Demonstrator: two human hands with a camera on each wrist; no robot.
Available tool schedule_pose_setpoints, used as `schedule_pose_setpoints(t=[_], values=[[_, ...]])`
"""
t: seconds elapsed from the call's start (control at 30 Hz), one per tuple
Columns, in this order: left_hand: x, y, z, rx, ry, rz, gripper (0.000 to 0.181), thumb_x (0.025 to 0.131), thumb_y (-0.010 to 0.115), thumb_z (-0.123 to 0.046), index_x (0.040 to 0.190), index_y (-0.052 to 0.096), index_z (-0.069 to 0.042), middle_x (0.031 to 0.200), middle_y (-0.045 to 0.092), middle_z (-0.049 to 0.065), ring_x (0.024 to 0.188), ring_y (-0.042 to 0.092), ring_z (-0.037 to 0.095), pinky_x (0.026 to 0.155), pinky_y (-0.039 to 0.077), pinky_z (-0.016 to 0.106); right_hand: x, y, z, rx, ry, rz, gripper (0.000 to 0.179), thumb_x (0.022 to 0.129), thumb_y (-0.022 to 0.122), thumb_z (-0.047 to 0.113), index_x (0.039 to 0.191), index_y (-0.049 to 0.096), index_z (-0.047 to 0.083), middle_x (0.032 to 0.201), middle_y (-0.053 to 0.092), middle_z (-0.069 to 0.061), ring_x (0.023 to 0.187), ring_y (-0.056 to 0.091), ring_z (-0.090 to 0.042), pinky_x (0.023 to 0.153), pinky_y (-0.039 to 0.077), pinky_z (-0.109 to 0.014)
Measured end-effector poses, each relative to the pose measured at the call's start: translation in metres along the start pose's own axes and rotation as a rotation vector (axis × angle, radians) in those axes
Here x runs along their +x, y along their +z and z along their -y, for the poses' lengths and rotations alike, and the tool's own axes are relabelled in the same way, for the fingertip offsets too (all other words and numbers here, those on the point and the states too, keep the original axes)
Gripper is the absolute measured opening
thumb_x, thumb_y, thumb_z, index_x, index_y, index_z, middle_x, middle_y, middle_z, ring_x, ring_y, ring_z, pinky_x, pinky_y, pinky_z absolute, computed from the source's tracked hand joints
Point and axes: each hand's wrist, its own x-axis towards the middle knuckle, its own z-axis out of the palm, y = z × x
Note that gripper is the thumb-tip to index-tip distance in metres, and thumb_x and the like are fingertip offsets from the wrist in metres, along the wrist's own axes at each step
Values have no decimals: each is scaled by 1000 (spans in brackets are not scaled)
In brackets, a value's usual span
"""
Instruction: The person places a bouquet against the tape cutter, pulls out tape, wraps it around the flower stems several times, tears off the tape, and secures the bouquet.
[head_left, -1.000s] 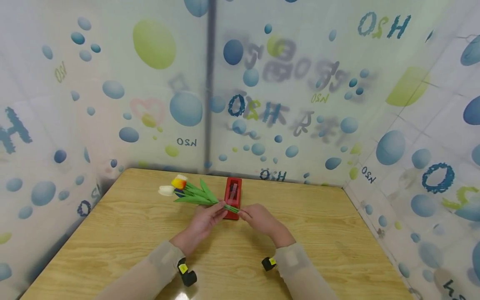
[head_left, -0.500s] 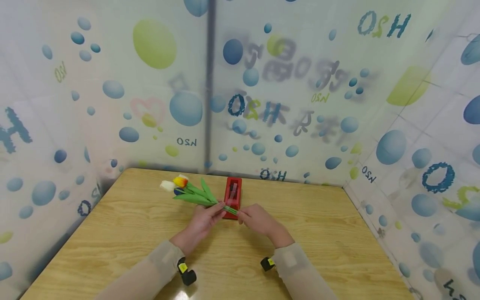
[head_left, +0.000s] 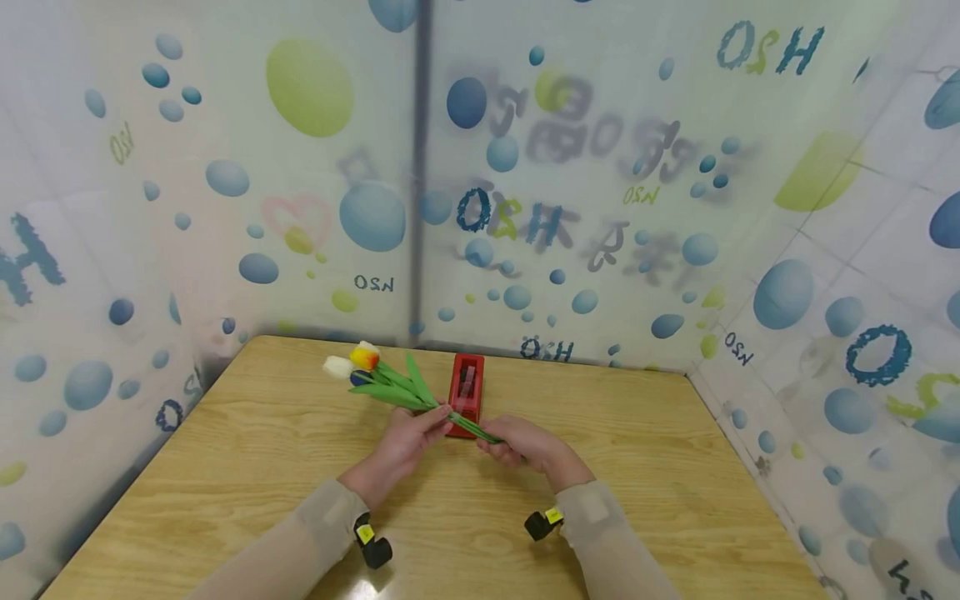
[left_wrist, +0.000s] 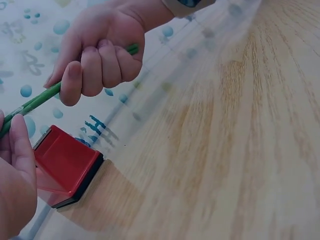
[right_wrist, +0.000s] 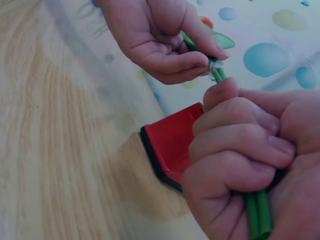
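A green-leaved bunch of white, orange-yellow and dark-blue tulips point(head_left: 397, 390) slants over the red oblong tape dispenser point(head_left: 468, 386), pinched by the left hand point(head_left: 407, 437) (clear, glossy film point(right_wrist: 215, 64) wraps the green stems point(right_wrist: 253, 217) there), its lower end gripped in the right hand point(head_left: 531, 446).

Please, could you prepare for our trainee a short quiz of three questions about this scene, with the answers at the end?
1. What does the bare right hand grip?
2. True or false: the left hand is holding the red, box-shaped tape dispenser.
3. Which colour does none of the tulip-shaped flower heads show: A, white; B, pink; C, dark blue; D, yellow-orange?

Key:
1. The thin green stems.
2. False: the dispenser rests on the light wooden table; the left hand pinches the stems.
3. B.
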Motion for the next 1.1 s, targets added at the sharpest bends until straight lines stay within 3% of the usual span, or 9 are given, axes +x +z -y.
schedule_pose_setpoints(t=[0.1, 0.2, 0.4, 0.47, 0.7, 0.9, 1.1], values=[[0, -1, 0, -10, 6, -1, 11, 104, 64, 2, 103, 69, -7, 94, 75, -1, 85, 74, 9, 80, 66, 21, 3, 0, -3, 59, 15, 16, 44, 118, 33, 29, 85, 58, 13, 60, 40, 12, 48, 29, -2, 45, 24, -18], [0, -1, 0, -13, 6, 8, 13, 104, 63, 2, 101, 69, -9, 94, 74, -1, 86, 74, 8, 81, 66, 21, 5, 0, -5, 34, 4, -17, 42, 118, 37, 28, 86, 58, 11, 62, 43, 11, 49, 30, -3, 46, 26, -19], [-1, 1, -1, -16, 9, 9, 12, 105, 63, -1, 101, 69, -10, 96, 74, -2, 87, 74, 8, 84, 66, 22, 4, 2, -3, -259, -131, -115, 49, 117, 41, 27, 96, 55, -15, 61, 40, 9, 52, 30, -9, 50, 29, -21], [-1, 2, -2, -21, 13, 2, 9, 105, 64, -2, 102, 68, -10, 97, 75, -2, 88, 74, 8, 85, 66, 23, 4, 3, -2, -366, -179, -146, 51, 117, 42, 28, 99, 57, -17, 62, 39, 7, 54, 31, -10, 52, 31, -22], [-2, 4, -2, -74, 16, -14, 7, 105, 64, -2, 104, 68, -8, 100, 78, 1, 87, 76, 10, 86, 66, 25, 5, 5, -1, -633, -259, -271, 49, 116, 45, 30, 92, 65, -8, 67, 44, 6, 60, 37, -9, 58, 35, -22], [-4, 4, -2, -110, -14, -23, 18, 106, 63, -3, 93, 70, -13, 95, 79, -1, 84, 76, 9, 86, 66, 24, 5, 7, 2, -784, -287, -336, 42, 114, 50, 26, 90, 67, -4, 66, 42, 6, 59, 36, -8, 58, 34, -22], [-4, 3, 1, -118, -21, -27, 19, 107, 63, -6, 92, 72, -14, 93, 80, -2, 84, 76, 8, 84, 66, 23, 5, 8, 3, -887, -334, -351, 41, 114, 50, 25, 87, 67, 0, 67, 41, 8, 61, 36, -6, 61, 36, -23]])
